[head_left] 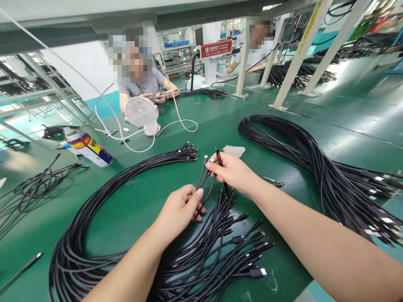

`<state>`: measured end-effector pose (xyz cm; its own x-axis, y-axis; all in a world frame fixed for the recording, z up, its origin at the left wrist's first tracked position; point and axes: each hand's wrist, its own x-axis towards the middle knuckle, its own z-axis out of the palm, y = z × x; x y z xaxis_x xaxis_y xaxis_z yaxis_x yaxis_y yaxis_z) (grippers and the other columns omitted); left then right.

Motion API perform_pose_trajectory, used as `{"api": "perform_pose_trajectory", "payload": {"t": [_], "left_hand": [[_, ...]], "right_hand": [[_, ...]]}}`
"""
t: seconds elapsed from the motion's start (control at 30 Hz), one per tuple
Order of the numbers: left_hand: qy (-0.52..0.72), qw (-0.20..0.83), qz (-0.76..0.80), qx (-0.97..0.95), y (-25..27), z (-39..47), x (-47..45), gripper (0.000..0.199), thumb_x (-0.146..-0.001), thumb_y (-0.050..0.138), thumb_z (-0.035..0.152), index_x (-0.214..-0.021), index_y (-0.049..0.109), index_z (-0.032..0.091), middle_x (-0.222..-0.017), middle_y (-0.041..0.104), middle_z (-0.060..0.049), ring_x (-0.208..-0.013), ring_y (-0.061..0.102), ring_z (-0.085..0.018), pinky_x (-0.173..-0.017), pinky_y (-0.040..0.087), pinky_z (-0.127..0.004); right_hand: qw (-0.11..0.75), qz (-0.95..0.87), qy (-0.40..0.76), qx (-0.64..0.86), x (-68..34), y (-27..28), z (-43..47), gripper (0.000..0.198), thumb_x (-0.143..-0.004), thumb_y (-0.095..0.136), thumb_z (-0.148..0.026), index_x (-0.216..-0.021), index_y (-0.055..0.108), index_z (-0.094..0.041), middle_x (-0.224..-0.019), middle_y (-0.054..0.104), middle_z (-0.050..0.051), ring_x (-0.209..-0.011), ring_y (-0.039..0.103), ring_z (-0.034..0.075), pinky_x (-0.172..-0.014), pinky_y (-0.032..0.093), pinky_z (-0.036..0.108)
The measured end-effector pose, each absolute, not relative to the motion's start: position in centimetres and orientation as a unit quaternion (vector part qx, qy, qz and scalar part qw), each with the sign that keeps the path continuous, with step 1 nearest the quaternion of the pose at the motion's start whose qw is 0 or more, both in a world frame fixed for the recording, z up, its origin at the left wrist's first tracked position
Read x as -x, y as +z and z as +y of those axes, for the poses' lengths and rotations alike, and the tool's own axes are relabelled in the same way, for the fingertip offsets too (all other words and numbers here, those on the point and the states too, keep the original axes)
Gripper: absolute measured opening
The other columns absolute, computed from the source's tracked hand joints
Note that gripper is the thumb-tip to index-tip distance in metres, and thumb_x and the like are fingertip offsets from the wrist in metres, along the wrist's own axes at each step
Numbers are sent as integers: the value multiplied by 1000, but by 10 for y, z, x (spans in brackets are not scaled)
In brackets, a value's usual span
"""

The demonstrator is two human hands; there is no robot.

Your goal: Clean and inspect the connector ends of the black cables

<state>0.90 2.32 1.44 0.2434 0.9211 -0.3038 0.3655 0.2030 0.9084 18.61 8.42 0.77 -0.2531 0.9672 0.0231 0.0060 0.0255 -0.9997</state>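
Note:
Several black cables are gripped in my left hand, their connector ends pointing up and away. My right hand pinches one of these cables near its metal-tipped connector. A slim black pen-like tool also sits in my right hand, its thin tip upward. Below both hands a large looped bundle of black cables lies on the green table, its near connector ends fanned to the right. The bundle's far ends rest just beyond my left hand.
Another cable bundle lies at right. A spray can, a white fan and loose cables are at left. Small metal pins lie beside my right forearm. Two people sit across the green table; white posts stand on it.

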Motion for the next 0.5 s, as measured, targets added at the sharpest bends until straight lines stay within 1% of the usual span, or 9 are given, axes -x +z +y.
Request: {"api": "perform_pose_trajectory", "payload": {"t": [0.1, 0.17, 0.2, 0.27, 0.33, 0.37, 0.43, 0.5], "left_hand": [[250, 539, 550, -587, 14, 24, -10, 40, -86, 54, 52, -65, 49, 18, -66, 68, -4, -50, 63, -12, -50, 46, -22], [252, 552, 546, -578, 14, 25, -10, 38, -85, 56, 50, -68, 56, 16, -70, 70, -5, -52, 64, -12, -51, 46, -22], [256, 562, 543, -569, 15, 25, -10, 36, -84, 58, 49, -73, 60, 15, -72, 70, -6, -53, 65, -12, -51, 46, -22], [268, 586, 534, -547, 15, 25, -10, 34, -81, 63, 47, -90, 65, 15, -74, 71, -5, -54, 65, -12, -53, 48, -22], [276, 604, 525, -532, 15, 25, -11, 40, -79, 65, 48, -102, 63, 15, -68, 70, -3, -54, 65, -13, -54, 48, -23], [276, 607, 523, -531, 16, 25, -11, 40, -80, 64, 49, -102, 62, 15, -63, 69, -2, -53, 65, -13, -54, 48, -23], [270, 603, 527, -534, 17, 24, -12, 37, -83, 59, 49, -96, 62, 14, -55, 66, -1, -50, 63, -13, -53, 47, -22], [264, 598, 542, -528, 19, 23, -13, 32, -86, 56, 45, -87, 62, 14, -56, 66, -2, -50, 62, -12, -52, 46, -22]], "right_hand": [[428, -588, 546, 416, -186, 9, 82, 37, -71, 70, -50, -78, 50, -19, -57, 51, -6, -42, 37, 5, -41, 29, 20], [415, -606, 536, 416, -186, 9, 81, 32, -74, 67, -46, -79, 51, -19, -56, 48, -7, -43, 37, 5, -42, 29, 20], [409, -612, 532, 419, -186, 9, 81, 29, -76, 65, -44, -80, 51, -19, -56, 47, -7, -43, 37, 6, -42, 28, 20], [400, -619, 527, 423, -187, 7, 81, 24, -79, 62, -41, -82, 51, -19, -56, 45, -8, -43, 36, 6, -43, 28, 21], [398, -618, 529, 423, -187, 6, 81, 21, -80, 60, -38, -83, 52, -19, -58, 45, -7, -44, 37, 6, -44, 29, 21], [398, -617, 531, 422, -186, 5, 81, 20, -80, 59, -37, -84, 52, -19, -60, 46, -7, -45, 38, 6, -45, 30, 21], [402, -613, 539, 415, -186, 5, 80, 19, -80, 60, -35, -87, 52, -19, -65, 48, -6, -46, 39, 5, -46, 32, 22], [411, -606, 547, 407, -185, 8, 79, 21, -77, 63, -30, -91, 52, -19, -70, 49, -6, -47, 41, 5, -46, 33, 22]]}}
